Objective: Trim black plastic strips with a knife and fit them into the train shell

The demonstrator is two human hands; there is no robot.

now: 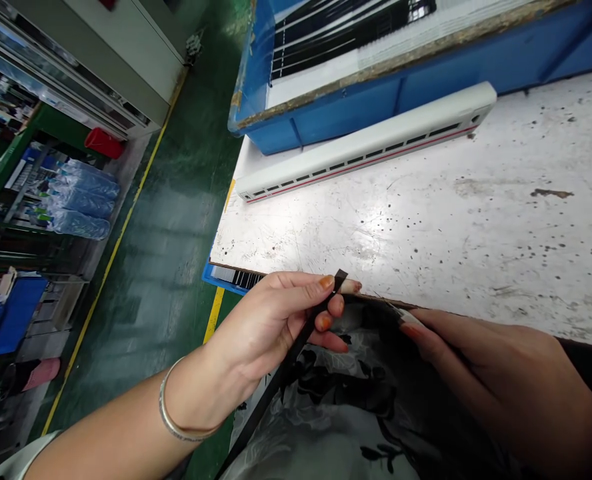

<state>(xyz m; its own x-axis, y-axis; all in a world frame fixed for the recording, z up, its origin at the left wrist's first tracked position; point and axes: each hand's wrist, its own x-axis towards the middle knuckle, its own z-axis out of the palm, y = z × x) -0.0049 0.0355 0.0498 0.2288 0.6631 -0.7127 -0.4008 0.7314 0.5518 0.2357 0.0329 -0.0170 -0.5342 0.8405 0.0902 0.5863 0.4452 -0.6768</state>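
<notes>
Gripping a thin black strip (281, 370) in my left hand (261, 327), fingers pinched narrow around it, tip poking up just past them, the rest trailing down over patterned fabric (316, 427). Nothing looks fixed to it so far. My right hand (496, 380) pinches a pale tip (406, 316), can't tell of what. Beyond the fingers, a white train model (366, 143) lies on the tabletop (401, 220); no readable writing anywhere.

The black strip (282, 373) runs off the bottom edge, and the right hand (501, 380) pinches something blurred
</notes>
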